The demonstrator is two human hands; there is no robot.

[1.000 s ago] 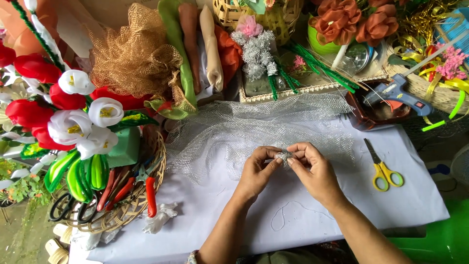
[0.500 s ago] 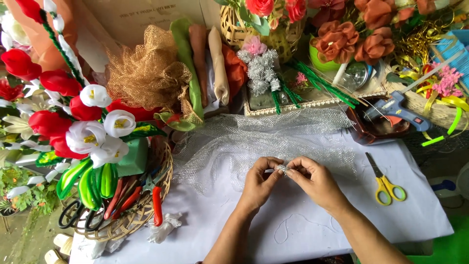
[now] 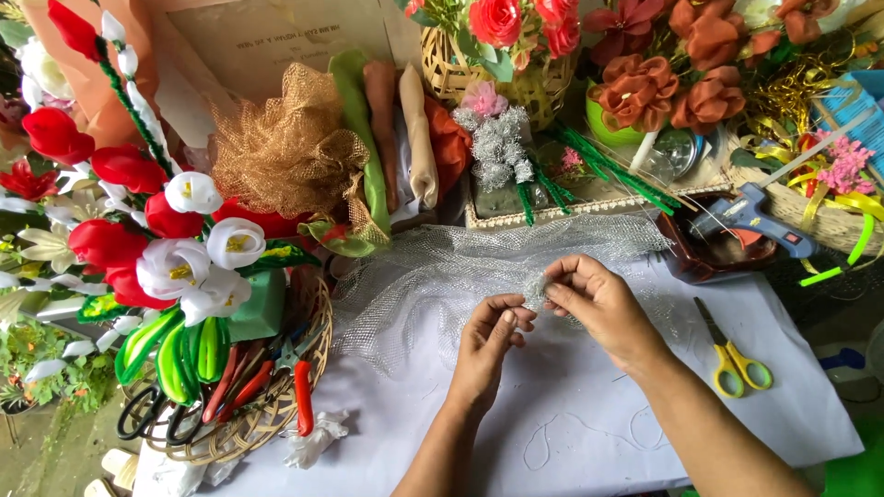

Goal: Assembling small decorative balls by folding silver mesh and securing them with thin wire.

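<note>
Your right hand (image 3: 599,304) pinches a small silver mesh wad (image 3: 535,289); your left hand (image 3: 488,339), at its seven o'clock, closes fingertips on its lower edge.

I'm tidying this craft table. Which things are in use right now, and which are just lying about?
In use:
left hand
right hand
silver mesh piece, pinched by both hands' fingers
silver mesh sheet

Lying about:
scissors
glue gun
gold net
tool basket
</note>
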